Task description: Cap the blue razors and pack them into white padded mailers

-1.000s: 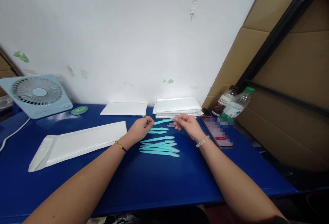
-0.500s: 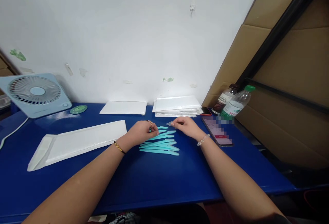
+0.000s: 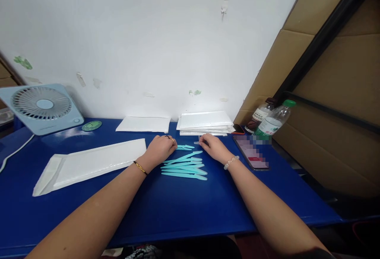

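Note:
Several teal plastic sticks [image 3: 184, 168] lie in a loose pile on the blue table [image 3: 178, 207]. Two more teal sticks [image 3: 185, 147] lie just beyond the pile. My left hand [image 3: 162, 149] rests on the table with its fingers curled, the fingertips closed at the left end of those far sticks. My right hand [image 3: 212, 147] is on the table to the right of the pile, pinching a small clear piece [image 3: 196, 143] between thumb and fingers. Both wrists wear bracelets.
A long white padded envelope [image 3: 89, 164] lies at the left. A flat one [image 3: 144, 124] and a stack of envelopes [image 3: 204, 122] lie by the wall. A desk fan [image 3: 44, 108] and green disc [image 3: 91, 125] stand back left. A phone [image 3: 251, 154], two bottles [image 3: 271, 122] and cardboard [image 3: 326, 92] are at right.
The teal stick that both hands held up a second ago now lies on the pile. Both hands have dropped to the table by the far sticks.

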A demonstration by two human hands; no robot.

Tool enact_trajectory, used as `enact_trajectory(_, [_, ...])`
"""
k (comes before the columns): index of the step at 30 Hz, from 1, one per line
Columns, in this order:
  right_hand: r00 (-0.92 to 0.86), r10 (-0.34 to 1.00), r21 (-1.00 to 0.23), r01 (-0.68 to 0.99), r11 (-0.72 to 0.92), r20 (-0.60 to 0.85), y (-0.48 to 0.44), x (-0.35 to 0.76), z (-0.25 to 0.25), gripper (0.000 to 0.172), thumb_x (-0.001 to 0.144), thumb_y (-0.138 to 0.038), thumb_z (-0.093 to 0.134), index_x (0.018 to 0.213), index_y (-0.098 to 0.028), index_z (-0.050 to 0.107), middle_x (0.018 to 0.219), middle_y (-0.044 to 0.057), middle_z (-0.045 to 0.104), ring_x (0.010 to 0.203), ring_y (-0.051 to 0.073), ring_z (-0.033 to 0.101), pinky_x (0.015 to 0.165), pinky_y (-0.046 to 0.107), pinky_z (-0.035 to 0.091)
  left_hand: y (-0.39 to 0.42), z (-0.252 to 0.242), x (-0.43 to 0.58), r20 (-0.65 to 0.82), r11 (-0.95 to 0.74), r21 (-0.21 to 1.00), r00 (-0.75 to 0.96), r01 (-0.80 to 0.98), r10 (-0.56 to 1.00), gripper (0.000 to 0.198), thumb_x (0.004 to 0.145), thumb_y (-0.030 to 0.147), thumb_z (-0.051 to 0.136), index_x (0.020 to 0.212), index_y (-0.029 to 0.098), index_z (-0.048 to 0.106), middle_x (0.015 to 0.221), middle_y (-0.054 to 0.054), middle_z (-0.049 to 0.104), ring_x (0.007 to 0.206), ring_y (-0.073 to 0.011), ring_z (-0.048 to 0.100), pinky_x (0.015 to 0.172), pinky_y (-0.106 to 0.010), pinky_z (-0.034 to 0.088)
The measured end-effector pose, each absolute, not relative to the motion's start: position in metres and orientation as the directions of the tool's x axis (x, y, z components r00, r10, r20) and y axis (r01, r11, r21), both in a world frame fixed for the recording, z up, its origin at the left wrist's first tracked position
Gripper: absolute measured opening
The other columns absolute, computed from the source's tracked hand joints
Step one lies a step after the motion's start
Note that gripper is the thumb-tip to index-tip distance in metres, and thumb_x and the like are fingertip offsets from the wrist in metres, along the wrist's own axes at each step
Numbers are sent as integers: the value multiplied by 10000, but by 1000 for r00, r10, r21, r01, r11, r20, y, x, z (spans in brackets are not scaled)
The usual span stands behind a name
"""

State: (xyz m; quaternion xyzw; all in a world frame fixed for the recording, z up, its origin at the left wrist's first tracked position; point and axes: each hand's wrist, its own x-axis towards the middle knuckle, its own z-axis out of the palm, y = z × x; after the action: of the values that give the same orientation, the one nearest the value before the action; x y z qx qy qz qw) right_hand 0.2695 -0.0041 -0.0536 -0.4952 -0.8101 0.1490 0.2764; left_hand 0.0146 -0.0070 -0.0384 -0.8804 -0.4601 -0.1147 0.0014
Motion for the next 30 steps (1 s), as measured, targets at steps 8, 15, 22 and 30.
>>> enact_trajectory(8, [-200,956,-940,223,258,215,-6,265,-50,268,766,-375,642,924,-159,644,718,14,620,598,112,548,584,254,452,-5,-38,13,253,-524,269,465,808,848,248,875,284,423,819,201,650,849,-30,686,699,-163,598,617,-266,373])
enact_trajectory(15, [-154,981,-987,99,130,114,-7,261,-47,313,700,-434,708,763,-132,656,661,19,631,530,102,566,505,233,450,-8,-37,13,271,-509,346,435,788,859,243,868,305,425,791,200,629,821,-27,670,704,-162,592,613,-260,379])
enact_trajectory(22, [-189,977,-985,116,127,104,-9,256,-51,307,712,-435,703,756,-135,654,646,10,630,515,88,553,496,216,432,-9,-36,15,268,-501,431,424,750,865,241,867,321,425,798,201,622,800,-24,659,714,-166,589,620,-263,386])
enact_trajectory(30, [-323,944,-963,228,147,67,-16,250,-46,309,739,-435,671,794,-131,669,666,25,650,534,104,566,535,233,452,-15,-34,22,148,-461,529,457,713,877,288,865,406,442,802,202,635,748,-9,656,660,-155,578,566,-258,380])
